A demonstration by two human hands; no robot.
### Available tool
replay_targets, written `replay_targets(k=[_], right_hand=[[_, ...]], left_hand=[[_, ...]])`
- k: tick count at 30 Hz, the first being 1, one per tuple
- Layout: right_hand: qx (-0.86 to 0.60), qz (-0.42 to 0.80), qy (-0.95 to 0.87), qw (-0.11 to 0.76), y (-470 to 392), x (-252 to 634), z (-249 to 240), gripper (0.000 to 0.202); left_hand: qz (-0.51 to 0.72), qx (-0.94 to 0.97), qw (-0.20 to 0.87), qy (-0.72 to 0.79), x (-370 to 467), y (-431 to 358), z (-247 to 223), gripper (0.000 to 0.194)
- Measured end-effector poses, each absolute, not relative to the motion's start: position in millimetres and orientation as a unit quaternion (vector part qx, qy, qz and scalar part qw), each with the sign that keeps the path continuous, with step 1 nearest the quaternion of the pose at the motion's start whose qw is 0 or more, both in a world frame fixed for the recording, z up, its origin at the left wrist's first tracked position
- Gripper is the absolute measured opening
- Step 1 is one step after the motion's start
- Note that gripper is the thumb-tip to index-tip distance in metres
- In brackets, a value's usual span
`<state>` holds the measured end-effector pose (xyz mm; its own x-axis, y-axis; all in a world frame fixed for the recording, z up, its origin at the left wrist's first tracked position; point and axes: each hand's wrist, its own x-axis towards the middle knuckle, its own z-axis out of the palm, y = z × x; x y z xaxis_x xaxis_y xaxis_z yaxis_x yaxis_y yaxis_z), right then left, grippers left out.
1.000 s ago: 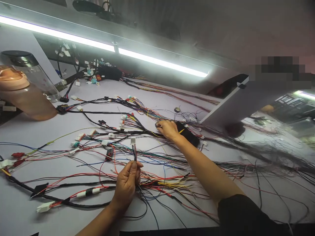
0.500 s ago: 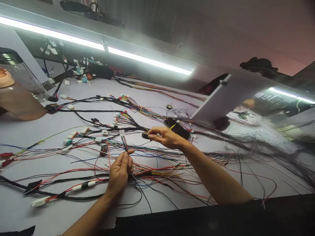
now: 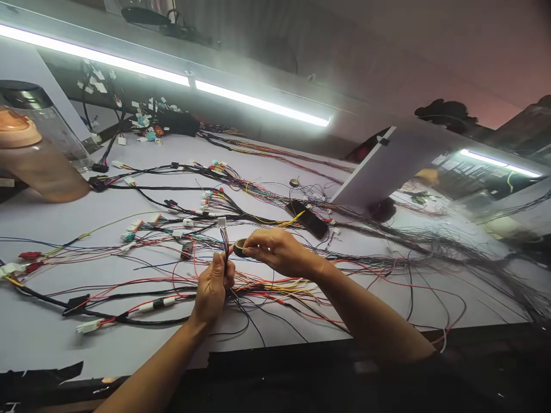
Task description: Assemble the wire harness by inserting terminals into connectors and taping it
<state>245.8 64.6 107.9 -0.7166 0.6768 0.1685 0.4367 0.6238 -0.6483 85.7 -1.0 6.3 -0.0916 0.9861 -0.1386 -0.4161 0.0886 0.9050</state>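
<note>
Fingers of my left hand [image 3: 212, 289] are closed round a thin bundle of dark wires [image 3: 225, 248], which stands upright with a white connector [image 3: 221, 222] at its top. Just to the right, my right hand [image 3: 275, 250] pinches a small roll of black tape [image 3: 238, 247] between thumb and fingers. The roll is close beside the wires, near my left index finger; whether its tape touches them is too small to tell. Beneath both hands, red, yellow and black wires [image 3: 262, 288] run across the white table [image 3: 142, 353].
A black phone-like object [image 3: 307, 219] lies beyond my right hand. Wire harnesses [image 3: 159, 189] spread over the table. Bottles [image 3: 47, 166] stand at the left, and a white divider panel [image 3: 365, 166] rises at the right. Another small tape roll [image 3: 294, 182] lies farther back.
My right hand has moved left and slightly down with the tape roll, closer to the wires in my left hand. The camera view has shifted a little.
</note>
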Motion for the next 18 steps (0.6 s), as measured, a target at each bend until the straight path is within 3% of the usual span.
replay_targets(k=[8, 18], right_hand=[[-0.340, 0.290, -0.875, 0.188, 57.2, 238.0, 91.6, 0.022], [-0.343, 0.349, -0.843, 0.222, 56.2, 241.0, 87.9, 0.021]], left_hand=[[0.555, 0.391, 0.571, 0.461, 84.8, -5.0, 11.5, 0.055], [0.563, 0.390, 0.545, 0.484, 84.7, -6.1, 5.0, 0.044]])
